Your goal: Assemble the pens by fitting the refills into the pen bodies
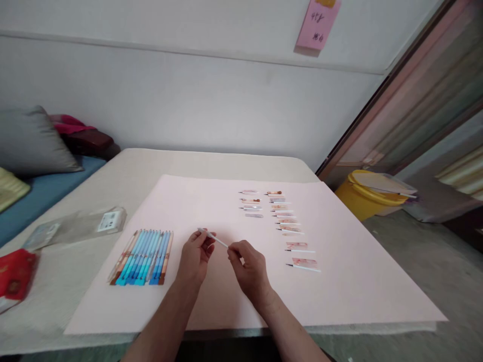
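Observation:
My left hand (196,251) pinches one end of a slim white pen refill (218,238) between thumb and fingers. At the refill's other end, the fingers of my right hand (247,264) are closed around it. The refill slants down to the right in front of me; the details at its ends are too small to make out. Left of my hands lies a tight row of blue, clear and brown pens (143,259). To the right, two columns hold loose pen parts (287,221): patterned pieces, several with white, dark-tipped refills beside them.
A pale pink sheet (226,306) covers much of the cream table (211,163). A clear plastic bag (83,229) and a red packet (17,274) lie at the left. A yellow bin (362,196) stands on the floor at right. Cushions (32,143) are at far left.

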Demonstrator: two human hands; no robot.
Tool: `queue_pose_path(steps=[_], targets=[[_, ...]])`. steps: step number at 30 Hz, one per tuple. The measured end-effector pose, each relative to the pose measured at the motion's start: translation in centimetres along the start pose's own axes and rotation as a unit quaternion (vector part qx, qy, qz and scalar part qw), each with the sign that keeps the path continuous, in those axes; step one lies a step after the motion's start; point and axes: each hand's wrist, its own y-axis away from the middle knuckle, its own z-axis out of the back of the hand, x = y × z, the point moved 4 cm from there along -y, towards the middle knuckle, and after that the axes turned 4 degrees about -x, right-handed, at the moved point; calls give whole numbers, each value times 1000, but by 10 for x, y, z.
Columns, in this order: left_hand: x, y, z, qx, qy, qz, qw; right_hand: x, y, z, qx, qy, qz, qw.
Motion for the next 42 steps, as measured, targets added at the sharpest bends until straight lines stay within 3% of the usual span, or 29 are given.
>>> queue_pose_path(steps=[7, 17, 22, 32, 37, 42], targets=[[5, 13, -9, 48, -31, 13, 998, -4, 0, -7, 5, -21, -26, 999], [9, 19, -13, 69, -46, 37, 996, -16, -1, -11, 22, -64, -122, 990], [10, 16, -13, 84, -11, 45, 995, -17, -2, -14, 31, -70, -124, 989], [8, 2, -2, 23, 38, 42, 998, -14, -8, -17, 41, -38, -68, 996], [3, 0, 2, -4, 22, 50, 998, -39, -19, -4, 6, 76, -90, 993], [5, 1, 2, -18, 43, 56, 997, -84, -35, 13, -2, 267, -101, 958]])
